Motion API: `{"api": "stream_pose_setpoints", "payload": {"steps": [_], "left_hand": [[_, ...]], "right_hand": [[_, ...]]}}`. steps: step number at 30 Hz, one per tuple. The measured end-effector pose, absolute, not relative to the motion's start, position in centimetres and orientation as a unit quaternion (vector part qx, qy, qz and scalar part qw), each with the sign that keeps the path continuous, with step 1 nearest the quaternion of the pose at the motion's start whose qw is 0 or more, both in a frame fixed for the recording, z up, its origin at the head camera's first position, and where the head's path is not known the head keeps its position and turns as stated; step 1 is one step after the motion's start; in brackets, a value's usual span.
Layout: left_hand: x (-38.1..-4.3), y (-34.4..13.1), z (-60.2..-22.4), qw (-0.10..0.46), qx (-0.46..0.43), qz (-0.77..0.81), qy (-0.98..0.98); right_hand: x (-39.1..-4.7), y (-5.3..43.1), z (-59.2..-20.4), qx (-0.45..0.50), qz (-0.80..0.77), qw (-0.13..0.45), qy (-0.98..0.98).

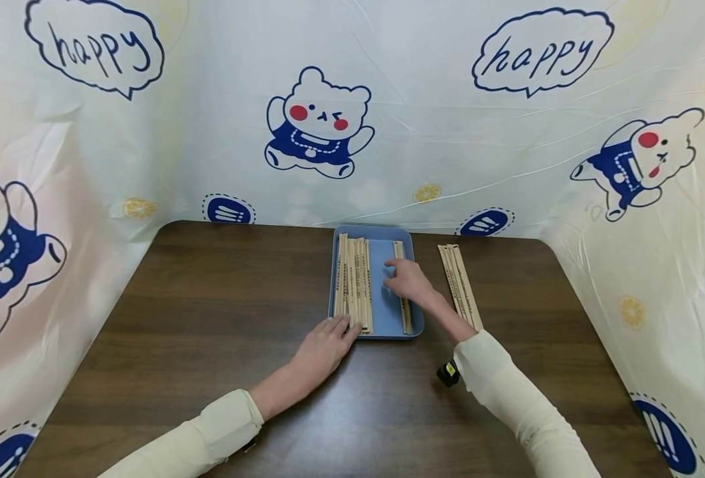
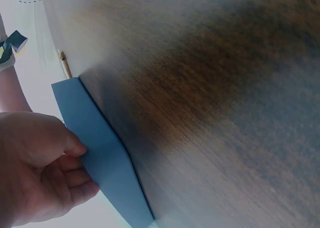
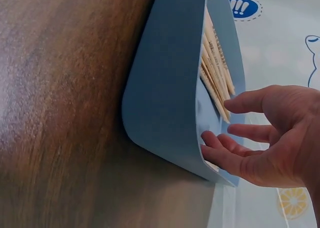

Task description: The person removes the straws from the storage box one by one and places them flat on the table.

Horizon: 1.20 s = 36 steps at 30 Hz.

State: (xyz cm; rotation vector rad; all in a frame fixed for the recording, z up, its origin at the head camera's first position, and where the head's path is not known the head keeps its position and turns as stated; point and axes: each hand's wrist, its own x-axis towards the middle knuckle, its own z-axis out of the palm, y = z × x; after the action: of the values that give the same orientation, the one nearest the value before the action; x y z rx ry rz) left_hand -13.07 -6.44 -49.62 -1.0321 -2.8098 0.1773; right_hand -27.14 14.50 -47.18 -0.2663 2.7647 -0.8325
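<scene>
A blue tray (image 1: pixel 382 299) lies on the table with a row of thin paper-wrapped sticks, apparently chopsticks (image 1: pixel 354 285), along its left side. A few more wrapped sticks (image 1: pixel 407 318) lie along its right side. My left hand (image 1: pixel 319 348) rests against the tray's near left corner; in the left wrist view its fingertips touch the outer blue wall (image 2: pixel 100 138). Over the right part of the tray is my right hand (image 1: pixel 411 280), fingers spread and apart. In the right wrist view its fingers (image 3: pixel 225 158) dip past the rim, with nothing visibly held.
Outside the tray on the right lies another bundle of wrapped sticks (image 1: pixel 457 279), partly hidden by the right forearm. A small black device (image 1: pixel 448 373) hangs at the right wrist. A printed cloth (image 1: pixel 412 146) closes off the table's back and sides.
</scene>
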Motion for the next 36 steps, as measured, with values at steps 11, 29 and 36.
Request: {"api": "stream_pose_setpoints", "payload": {"steps": [11, 29, 36], "left_hand": [[-13.0, -6.4, -49.7, 0.07, -0.342, 0.049, -0.936], [-13.0, -6.4, -49.5, 0.077, -0.342, 0.057, -0.935], [-13.0, -6.4, -49.8, 0.087, -0.344, 0.057, -0.933]], "right_hand": [[-27.1, 14.0, -47.4, -0.102, -0.292, 0.123, 0.943], [-27.9, 13.8, -47.9, -0.055, -0.276, 0.1, 0.954], [-28.8, 13.7, -48.5, -0.029, -0.26, 0.112, 0.958]]}}
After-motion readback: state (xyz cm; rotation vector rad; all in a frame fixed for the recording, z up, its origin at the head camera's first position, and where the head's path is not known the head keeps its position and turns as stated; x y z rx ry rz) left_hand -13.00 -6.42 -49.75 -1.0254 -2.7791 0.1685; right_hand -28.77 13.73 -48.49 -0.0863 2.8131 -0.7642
